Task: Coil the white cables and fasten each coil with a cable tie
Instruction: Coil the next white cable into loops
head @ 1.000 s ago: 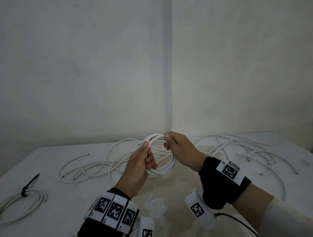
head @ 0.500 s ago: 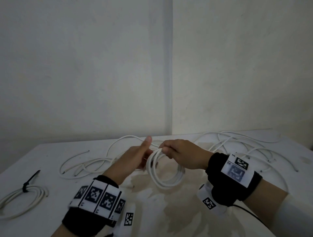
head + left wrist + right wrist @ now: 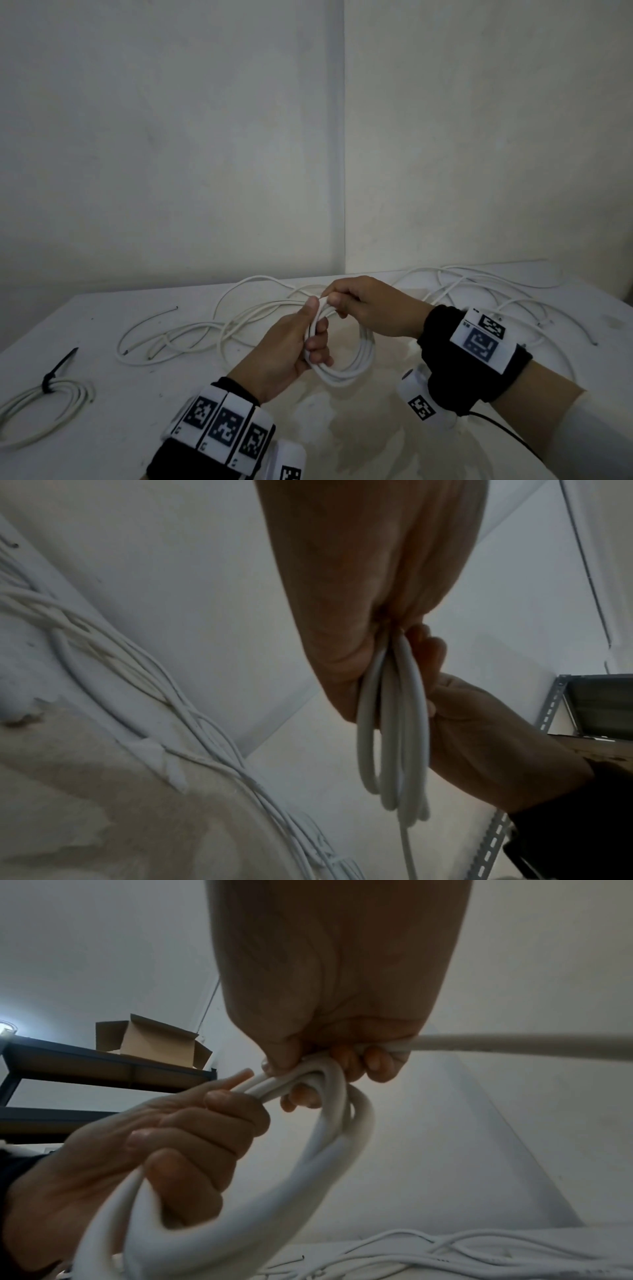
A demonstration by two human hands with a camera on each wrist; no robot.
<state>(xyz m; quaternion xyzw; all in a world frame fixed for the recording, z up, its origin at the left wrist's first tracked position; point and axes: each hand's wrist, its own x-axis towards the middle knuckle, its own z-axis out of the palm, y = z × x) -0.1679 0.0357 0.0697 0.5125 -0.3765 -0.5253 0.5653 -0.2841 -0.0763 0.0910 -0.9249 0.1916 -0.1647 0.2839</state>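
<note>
Above the middle of the table I hold a small coil of white cable [image 3: 359,356]. My left hand [image 3: 301,342] grips its left side, fingers curled through the loops and thumb on top. My right hand [image 3: 346,301] pinches the top of the coil [image 3: 329,1123] just beside that thumb, and a strand [image 3: 514,1046] runs out of its fist. In the left wrist view the loops [image 3: 394,723] hang from the left fist. A finished coil [image 3: 44,407] with a black cable tie [image 3: 51,377] lies at the table's left edge.
Several loose white cables [image 3: 191,335] sprawl over the back of the white table [image 3: 113,445], more cables [image 3: 496,291] at the right. The table stands in a wall corner. A dark shelf with an open cardboard box [image 3: 150,1042] shows in the right wrist view.
The left hand let go, opened beside the coil, then closed round its left side again. The right hand kept hold of the top and the coil turned slightly.
</note>
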